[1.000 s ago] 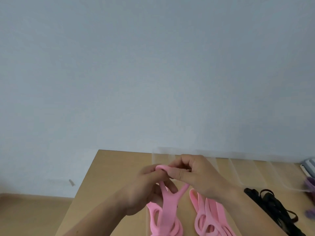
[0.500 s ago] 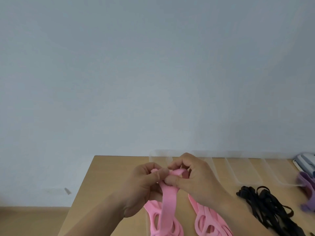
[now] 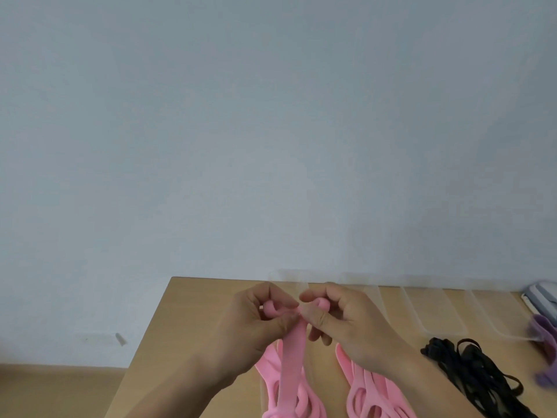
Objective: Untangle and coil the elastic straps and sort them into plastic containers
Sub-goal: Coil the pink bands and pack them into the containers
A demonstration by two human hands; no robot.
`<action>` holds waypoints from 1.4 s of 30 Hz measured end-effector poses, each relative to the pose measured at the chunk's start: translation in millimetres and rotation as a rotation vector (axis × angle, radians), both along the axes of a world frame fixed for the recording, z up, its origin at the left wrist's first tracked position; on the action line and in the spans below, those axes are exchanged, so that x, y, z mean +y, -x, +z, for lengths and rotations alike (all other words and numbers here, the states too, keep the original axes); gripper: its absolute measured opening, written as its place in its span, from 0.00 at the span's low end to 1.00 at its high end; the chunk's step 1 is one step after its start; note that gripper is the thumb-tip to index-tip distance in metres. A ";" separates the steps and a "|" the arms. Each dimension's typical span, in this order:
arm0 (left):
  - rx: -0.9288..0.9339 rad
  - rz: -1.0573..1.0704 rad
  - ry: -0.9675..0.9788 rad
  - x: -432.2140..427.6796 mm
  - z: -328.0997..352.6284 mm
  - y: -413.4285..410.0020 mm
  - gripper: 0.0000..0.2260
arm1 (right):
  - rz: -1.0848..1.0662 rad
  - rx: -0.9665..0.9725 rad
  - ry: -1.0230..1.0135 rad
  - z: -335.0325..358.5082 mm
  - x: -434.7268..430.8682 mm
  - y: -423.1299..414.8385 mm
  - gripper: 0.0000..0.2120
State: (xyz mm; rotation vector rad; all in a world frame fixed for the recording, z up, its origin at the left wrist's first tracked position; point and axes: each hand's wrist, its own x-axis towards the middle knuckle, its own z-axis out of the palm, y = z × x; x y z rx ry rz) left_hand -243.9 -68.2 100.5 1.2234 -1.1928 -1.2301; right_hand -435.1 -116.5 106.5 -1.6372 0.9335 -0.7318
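Note:
A pink elastic strap [image 3: 293, 351] hangs from both my hands down to a pink pile [image 3: 286, 402] on the wooden table [image 3: 187, 312]. My left hand [image 3: 256, 324] pinches a curled loop of the strap between thumb and fingers. My right hand [image 3: 340, 318] pinches the strap's other loop just to the right, fingertips nearly touching the left hand. More pink straps [image 3: 370, 390] lie under my right forearm. Tangled black straps [image 3: 470, 372] lie to the right. Clear plastic containers [image 3: 428, 309] line the table's far edge.
A purple strap bundle [image 3: 545, 336] and a pale grey object [image 3: 542, 297] sit at the right edge. The table's left edge drops to a wooden floor [image 3: 60, 390] along a blue-grey wall.
My hands have drawn slightly apart, spreading the strap's top into two small loops, one in each hand. The view has tilted a little, showing more of the table.

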 end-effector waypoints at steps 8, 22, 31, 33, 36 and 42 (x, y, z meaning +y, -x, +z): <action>-0.030 -0.026 -0.122 3.9 0.4 4.2 0.19 | -0.063 0.074 0.211 3.8 8.5 -5.8 0.05; 0.204 -0.205 -0.234 -10.4 14.0 3.2 0.06 | -0.100 0.073 0.349 3.1 0.3 -5.2 0.12; 0.289 -0.138 -0.233 -17.3 11.5 7.0 0.08 | -0.087 -0.007 0.267 -0.8 -6.4 -1.3 0.12; 0.259 -0.118 -0.210 -18.6 10.2 8.2 0.09 | -0.098 -0.030 0.250 -1.5 -6.4 -0.8 0.12; 0.293 -0.148 -0.218 -19.5 10.3 7.3 0.09 | -0.094 -0.019 0.366 -1.4 -6.8 -1.0 0.13; 0.338 -0.133 -0.269 -22.8 8.0 7.1 0.04 | -0.107 0.022 0.469 -6.8 -9.1 -3.5 0.11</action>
